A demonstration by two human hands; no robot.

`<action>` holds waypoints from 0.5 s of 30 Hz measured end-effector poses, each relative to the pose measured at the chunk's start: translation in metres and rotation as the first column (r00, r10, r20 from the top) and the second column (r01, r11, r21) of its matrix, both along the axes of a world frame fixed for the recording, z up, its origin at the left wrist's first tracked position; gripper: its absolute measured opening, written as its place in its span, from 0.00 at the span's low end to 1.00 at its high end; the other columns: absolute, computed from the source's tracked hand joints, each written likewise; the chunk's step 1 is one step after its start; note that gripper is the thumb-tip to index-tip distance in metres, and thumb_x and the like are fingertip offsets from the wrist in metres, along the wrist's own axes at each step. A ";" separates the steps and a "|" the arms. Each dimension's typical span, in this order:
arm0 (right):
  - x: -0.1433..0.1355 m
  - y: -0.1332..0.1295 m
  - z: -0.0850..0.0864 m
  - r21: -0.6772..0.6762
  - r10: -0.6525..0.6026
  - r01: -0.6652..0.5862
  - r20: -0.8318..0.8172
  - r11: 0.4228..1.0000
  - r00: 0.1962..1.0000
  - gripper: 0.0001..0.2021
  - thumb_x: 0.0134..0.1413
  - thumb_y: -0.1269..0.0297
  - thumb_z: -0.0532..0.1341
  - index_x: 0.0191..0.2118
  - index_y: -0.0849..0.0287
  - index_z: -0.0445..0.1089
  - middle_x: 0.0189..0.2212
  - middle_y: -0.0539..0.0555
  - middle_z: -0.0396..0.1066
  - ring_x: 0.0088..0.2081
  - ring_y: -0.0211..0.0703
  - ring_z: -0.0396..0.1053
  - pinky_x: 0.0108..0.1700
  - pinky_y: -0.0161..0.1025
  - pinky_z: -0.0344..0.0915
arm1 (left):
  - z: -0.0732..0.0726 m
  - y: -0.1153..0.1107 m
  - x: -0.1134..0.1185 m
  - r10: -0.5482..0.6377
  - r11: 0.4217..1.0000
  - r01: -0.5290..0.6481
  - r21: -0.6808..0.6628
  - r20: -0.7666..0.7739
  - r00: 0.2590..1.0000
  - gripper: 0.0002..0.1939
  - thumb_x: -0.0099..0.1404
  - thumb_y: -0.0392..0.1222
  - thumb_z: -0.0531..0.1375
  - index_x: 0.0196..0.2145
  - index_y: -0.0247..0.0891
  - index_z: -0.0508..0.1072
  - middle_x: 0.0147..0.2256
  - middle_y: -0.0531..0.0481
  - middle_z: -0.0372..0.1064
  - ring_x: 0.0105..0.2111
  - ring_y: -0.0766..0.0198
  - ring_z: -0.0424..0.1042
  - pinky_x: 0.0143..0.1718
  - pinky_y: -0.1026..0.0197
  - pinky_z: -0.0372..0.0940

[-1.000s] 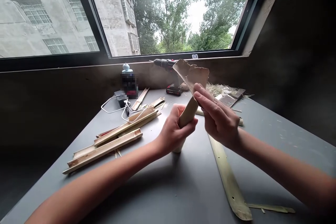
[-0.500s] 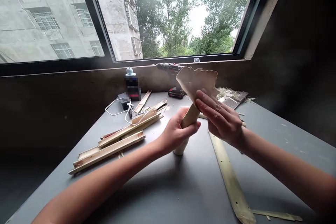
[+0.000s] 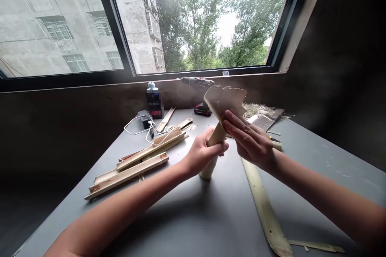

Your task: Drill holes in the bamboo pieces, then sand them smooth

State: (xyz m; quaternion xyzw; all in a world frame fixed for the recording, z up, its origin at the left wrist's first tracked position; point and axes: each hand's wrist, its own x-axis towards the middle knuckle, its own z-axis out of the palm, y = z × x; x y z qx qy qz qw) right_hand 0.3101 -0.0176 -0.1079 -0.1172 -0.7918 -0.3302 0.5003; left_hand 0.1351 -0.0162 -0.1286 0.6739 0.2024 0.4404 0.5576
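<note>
My left hand (image 3: pixel 205 150) is wrapped round a pale bamboo tube (image 3: pixel 217 134), which leans with its top away to the right. The tube's lower end (image 3: pixel 207 172) shows below the hand, close to or on the grey table. My right hand (image 3: pixel 251 138) presses a torn, beige sheet of sandpaper (image 3: pixel 227 100) against the upper part of the tube, fingers together and laid along it. The sheet's ragged edge sticks up past the fingertips. The tube's top end is hidden behind the sheet.
Split bamboo pieces (image 3: pixel 129 174) lie at left, near a white cable (image 3: pixel 128 131) and adapter. A cordless drill (image 3: pixel 197 82) and a battery (image 3: pixel 203 110) are at the back. Shavings (image 3: pixel 259 110) lie back right. A long bamboo strip with holes (image 3: pixel 265 213) lies at right.
The right hand and the sandpaper have shifted slightly down and left along the tube. The left hand keeps its hold. The whole view has tilted a little.
</note>
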 end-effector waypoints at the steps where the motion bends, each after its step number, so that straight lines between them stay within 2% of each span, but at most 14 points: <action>1: 0.002 0.002 -0.003 0.010 -0.013 0.013 0.003 1.000 1.000 0.27 0.62 0.79 0.55 0.66 0.61 0.59 0.63 0.64 0.62 0.62 0.55 0.64 0.58 0.51 0.71 | 0.000 0.001 0.000 0.008 1.000 -0.008 -0.003 0.004 1.000 0.12 0.58 0.44 0.65 0.33 0.36 0.66 0.29 0.54 0.64 0.28 0.67 0.66 0.31 0.63 0.64; 5: 0.010 0.010 -0.016 0.010 -0.038 0.037 0.142 0.999 0.989 0.24 0.62 0.80 0.55 0.62 0.62 0.65 0.57 0.64 0.71 0.61 0.53 0.66 0.58 0.50 0.71 | -0.002 0.008 -0.003 0.065 0.998 -0.065 0.013 0.000 0.998 0.12 0.61 0.45 0.62 0.27 0.34 0.67 0.24 0.52 0.64 0.25 0.68 0.64 0.29 0.63 0.61; 7: 0.011 0.011 -0.016 -0.015 -0.028 0.031 0.210 0.999 0.977 0.24 0.61 0.81 0.55 0.62 0.64 0.64 0.55 0.65 0.72 0.61 0.53 0.66 0.59 0.51 0.70 | -0.003 0.011 -0.004 0.087 0.996 -0.087 0.026 -0.006 0.996 0.14 0.62 0.46 0.61 0.24 0.34 0.67 0.22 0.51 0.64 0.24 0.68 0.64 0.29 0.63 0.60; 9: 0.010 0.008 -0.009 -0.047 -0.028 0.037 0.165 0.998 0.986 0.27 0.60 0.81 0.56 0.64 0.63 0.62 0.57 0.65 0.70 0.61 0.54 0.66 0.59 0.52 0.71 | -0.004 0.009 -0.004 0.083 0.996 -0.083 0.033 -0.009 0.997 0.12 0.62 0.45 0.62 0.27 0.34 0.67 0.23 0.52 0.64 0.25 0.67 0.64 0.29 0.63 0.61; 12: 0.004 -0.003 0.008 -0.091 -0.059 0.058 -0.011 0.994 0.998 0.31 0.59 0.82 0.56 0.66 0.57 0.59 0.60 0.60 0.67 0.61 0.53 0.66 0.58 0.51 0.72 | -0.005 0.003 -0.002 0.065 0.996 -0.062 0.064 -0.042 0.997 0.11 0.61 0.44 0.64 0.34 0.36 0.66 0.27 0.54 0.64 0.27 0.68 0.65 0.29 0.64 0.61; 15: -0.004 -0.013 0.018 -0.149 -0.038 0.025 -0.082 0.989 0.996 0.31 0.59 0.83 0.56 0.65 0.56 0.61 0.61 0.59 0.67 0.59 0.51 0.68 0.57 0.48 0.72 | -0.005 -0.002 -0.001 0.069 0.992 -0.060 0.112 -0.079 0.994 0.10 0.62 0.43 0.63 0.35 0.37 0.66 0.29 0.54 0.63 0.27 0.68 0.64 0.28 0.64 0.59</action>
